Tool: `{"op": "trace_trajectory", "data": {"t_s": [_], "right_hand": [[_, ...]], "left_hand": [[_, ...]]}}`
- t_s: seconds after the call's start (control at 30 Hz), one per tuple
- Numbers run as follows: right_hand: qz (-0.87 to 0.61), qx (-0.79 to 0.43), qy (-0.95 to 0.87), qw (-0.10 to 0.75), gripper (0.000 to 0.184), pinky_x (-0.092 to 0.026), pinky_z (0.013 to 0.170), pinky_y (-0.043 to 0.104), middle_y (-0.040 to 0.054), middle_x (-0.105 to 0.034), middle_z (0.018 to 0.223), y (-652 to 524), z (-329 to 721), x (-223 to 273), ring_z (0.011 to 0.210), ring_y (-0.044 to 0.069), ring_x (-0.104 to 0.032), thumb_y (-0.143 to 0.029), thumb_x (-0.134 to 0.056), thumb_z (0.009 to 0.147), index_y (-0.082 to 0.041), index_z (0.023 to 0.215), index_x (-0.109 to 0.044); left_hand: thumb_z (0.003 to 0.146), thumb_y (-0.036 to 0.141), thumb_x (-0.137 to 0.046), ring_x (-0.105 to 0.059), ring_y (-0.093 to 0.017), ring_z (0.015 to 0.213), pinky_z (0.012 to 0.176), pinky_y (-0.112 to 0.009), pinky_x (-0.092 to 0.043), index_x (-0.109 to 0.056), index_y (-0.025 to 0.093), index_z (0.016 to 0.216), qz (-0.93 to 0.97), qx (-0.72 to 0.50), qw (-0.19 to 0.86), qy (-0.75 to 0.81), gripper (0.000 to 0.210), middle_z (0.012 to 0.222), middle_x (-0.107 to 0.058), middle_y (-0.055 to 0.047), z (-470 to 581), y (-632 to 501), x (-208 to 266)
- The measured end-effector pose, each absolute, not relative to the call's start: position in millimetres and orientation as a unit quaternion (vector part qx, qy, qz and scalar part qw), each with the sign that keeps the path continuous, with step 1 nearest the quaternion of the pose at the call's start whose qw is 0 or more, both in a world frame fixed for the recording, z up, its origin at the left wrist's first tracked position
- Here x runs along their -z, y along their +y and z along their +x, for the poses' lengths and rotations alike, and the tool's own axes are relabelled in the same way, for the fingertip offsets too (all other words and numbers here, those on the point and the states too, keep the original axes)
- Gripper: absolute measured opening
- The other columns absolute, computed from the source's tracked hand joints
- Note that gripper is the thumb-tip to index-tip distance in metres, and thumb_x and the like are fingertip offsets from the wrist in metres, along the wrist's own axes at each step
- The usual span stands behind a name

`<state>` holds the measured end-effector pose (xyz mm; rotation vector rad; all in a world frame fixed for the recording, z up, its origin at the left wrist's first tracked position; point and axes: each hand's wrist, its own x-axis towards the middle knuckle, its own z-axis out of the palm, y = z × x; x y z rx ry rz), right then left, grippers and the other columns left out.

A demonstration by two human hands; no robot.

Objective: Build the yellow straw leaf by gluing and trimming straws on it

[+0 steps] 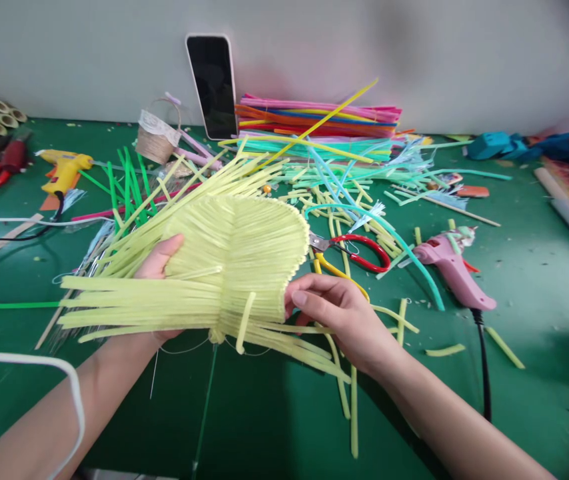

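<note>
A pale yellow-green fan-shaped piece (244, 247), made of chenille stems laid side by side, is held up in the middle of the head view. Its right edge is trimmed and rounded; long loose stem ends (134, 300) stick out to the left. My left hand (157, 263) is closed on it from behind, thumb on the front and the other fingers hidden. At the lower right edge, my right hand (332, 307) has its fingers curled and pinched against the rim. A thin green stem (206, 407) hangs below, beside a needle (153, 375) and fine thread.
Red-handled scissors (372, 250) lie behind the right hand among cut stem scraps. A pink glue gun (457, 267) lies right, a yellow one (64, 170) left. Bundled coloured chenille stems (314, 117), a phone (213, 87) and a small basket (157, 140) are at the back.
</note>
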<state>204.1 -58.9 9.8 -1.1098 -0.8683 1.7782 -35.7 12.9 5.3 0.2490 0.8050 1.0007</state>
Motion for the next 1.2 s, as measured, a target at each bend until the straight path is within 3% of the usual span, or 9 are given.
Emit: {"op": "trace_trajectory", "data": {"t_s": [0.27,0.6,0.87,1.2], "right_hand": [[-0.432,-0.712,-0.342,0.435,0.011,-0.05,0.056,0.013,-0.0032,-0.072,0.071,-59.6,201.8,-5.4,0.06,0.005,-0.063,-0.028,-0.081,0.079,-0.019,0.079,-0.074],[-0.425,-0.718,-0.329,0.442,0.016,-0.05,0.056,0.015,-0.003,-0.069,0.067,-57.8,198.5,-6.8,0.056,0.006,-0.06,-0.022,-0.084,0.072,-0.017,0.072,-0.069],[-0.485,-0.675,-0.326,0.45,0.019,-0.046,0.053,0.017,-0.0049,-0.064,0.06,-58.0,194.7,-11.4,0.051,0.006,-0.055,-0.019,-0.08,0.067,-0.017,0.066,-0.062],[-0.534,-0.631,-0.341,0.448,0.015,-0.044,0.052,0.018,-0.0052,-0.061,0.057,-57.1,190.3,-15.7,0.05,0.007,-0.054,-0.017,-0.074,0.064,-0.017,0.063,-0.059]], "left_hand": [[0.09,0.033,-0.057,-0.062,-0.029,0.123,0.115,-0.051,-0.035,-0.05,0.01,0.139,0.117,-0.46,0.783,0.402,0.055,0.113,-0.077,-0.005,-35.5,11.2,-3.7],[0.09,0.032,-0.057,-0.064,-0.03,0.119,0.115,-0.051,-0.036,-0.049,0.009,0.139,0.099,-0.444,0.805,0.382,0.055,0.105,-0.079,-0.004,-32.9,9.6,-5.6],[0.091,0.034,-0.057,-0.058,-0.028,0.127,0.117,-0.048,-0.032,-0.041,0.012,0.146,0.115,-0.431,0.816,0.368,0.061,0.128,-0.07,-0.007,-37.2,8.5,-2.4],[0.094,0.035,-0.05,-0.068,-0.028,0.113,0.111,-0.051,-0.04,-0.055,0.009,0.133,0.083,-0.402,0.853,0.324,0.047,0.106,-0.079,-0.005,-34.7,7.4,-8.0]]}}
